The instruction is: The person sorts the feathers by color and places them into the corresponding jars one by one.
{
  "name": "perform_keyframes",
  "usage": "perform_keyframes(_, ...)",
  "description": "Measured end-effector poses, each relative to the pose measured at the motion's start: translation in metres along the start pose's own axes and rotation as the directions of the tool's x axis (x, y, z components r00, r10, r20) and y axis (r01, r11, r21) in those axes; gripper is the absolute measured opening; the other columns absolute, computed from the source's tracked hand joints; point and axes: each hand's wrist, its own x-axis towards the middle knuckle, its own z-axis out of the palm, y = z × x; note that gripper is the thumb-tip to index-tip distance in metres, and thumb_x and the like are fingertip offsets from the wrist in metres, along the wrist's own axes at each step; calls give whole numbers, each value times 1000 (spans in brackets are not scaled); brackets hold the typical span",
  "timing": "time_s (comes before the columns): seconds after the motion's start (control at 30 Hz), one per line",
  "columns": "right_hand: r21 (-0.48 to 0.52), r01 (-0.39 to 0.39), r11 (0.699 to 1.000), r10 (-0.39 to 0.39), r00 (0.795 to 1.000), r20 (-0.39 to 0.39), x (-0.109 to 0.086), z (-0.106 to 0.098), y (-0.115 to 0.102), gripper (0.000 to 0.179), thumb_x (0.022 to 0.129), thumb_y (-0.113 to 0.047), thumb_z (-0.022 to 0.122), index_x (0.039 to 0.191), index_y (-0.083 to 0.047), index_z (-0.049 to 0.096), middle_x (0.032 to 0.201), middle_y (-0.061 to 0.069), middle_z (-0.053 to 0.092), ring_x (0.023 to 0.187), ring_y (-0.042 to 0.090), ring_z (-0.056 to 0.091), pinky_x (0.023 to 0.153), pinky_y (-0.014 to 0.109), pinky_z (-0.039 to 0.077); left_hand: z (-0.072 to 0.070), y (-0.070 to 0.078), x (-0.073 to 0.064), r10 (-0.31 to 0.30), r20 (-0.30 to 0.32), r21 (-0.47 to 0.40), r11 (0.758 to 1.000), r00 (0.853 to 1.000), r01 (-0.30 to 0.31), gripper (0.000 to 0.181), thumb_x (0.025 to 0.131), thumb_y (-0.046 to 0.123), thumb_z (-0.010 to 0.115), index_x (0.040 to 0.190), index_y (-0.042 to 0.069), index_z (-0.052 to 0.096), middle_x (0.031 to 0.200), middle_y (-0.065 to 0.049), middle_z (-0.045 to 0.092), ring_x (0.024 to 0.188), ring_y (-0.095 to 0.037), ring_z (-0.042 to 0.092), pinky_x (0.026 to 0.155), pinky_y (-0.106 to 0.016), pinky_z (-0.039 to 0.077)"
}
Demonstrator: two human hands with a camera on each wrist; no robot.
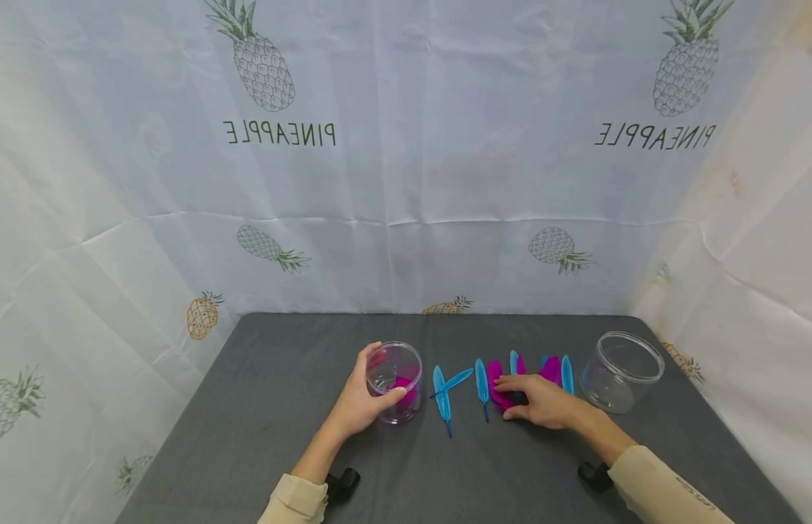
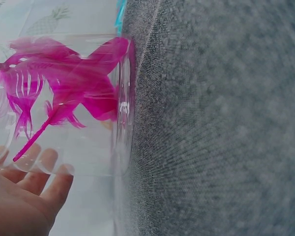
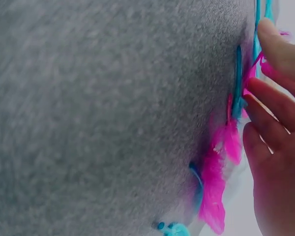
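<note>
My left hand (image 1: 361,399) grips a clear jar (image 1: 394,358) from its left side, thumb across the near side and fingers behind. Inside the jar lie several magenta feathers (image 2: 73,73), seen through its wall in the left wrist view. My right hand (image 1: 543,402) is low over a row of feathers, its fingertips at a magenta feather (image 1: 494,372) and its thumb apart from them. Just left of it lies a blue feather (image 1: 481,380). In the right wrist view the fingers (image 3: 275,105) are loosely extended beside magenta and blue feathers, partly hiding them.
Two crossed blue feathers (image 1: 440,386) lie between the jar and the row. Beyond my right hand are another magenta feather (image 1: 550,369) and a blue feather (image 1: 567,374). A second clear jar (image 1: 621,386) stands at the right of the dark table (image 1: 262,437). A pineapple-print curtain (image 1: 406,175) hangs behind.
</note>
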Motion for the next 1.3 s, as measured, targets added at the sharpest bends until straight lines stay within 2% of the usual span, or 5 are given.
perform_keyframes(0.33,69,84,994,-77,993,-92,6,3,-11,30,96,-30,72,114,-7,77,122,9,71,117,32,66,95,48,55,0,1,-1,5,0,-4,1000,1000,-5,90,83,39,82,154,19,30,153,-15,45,140,-35,42,108,-63,40)
perform_keyframes(0.67,155,128,980,-100,979,-177,12,0,-18,16,95,-24,73,104,-12,79,97,-13,71,90,7,67,81,33,60,0,0,0,9,-3,-5,1000,1000,-9,90,83,41,82,154,20,31,153,-16,45,140,-34,42,108,-63,41)
perform_keyframes(0.87,152,159,975,-118,961,-249,19,-3,-24,11,94,-15,74,100,-7,79,93,-9,74,85,6,68,76,33,61,0,-1,0,22,-4,-9,1000,1000,-22,90,83,38,82,154,18,30,152,-17,45,140,-34,42,109,-64,39)
perform_keyframes(1.1,124,143,982,-95,940,-328,25,-8,-40,15,94,-12,74,106,-4,78,97,-3,76,86,6,70,78,34,61,0,-3,1,32,4,1,999,999,-32,89,85,39,81,154,17,30,152,-17,45,139,-36,42,107,-64,41)
perform_keyframes(1.3,142,139,980,-73,918,-391,28,-12,-55,15,92,-8,75,106,-5,77,97,-3,76,87,10,71,76,32,61,0,-1,0,0,3,-14,1000,1000,0,90,83,35,83,155,19,30,153,-13,45,141,-33,41,110,-62,40)
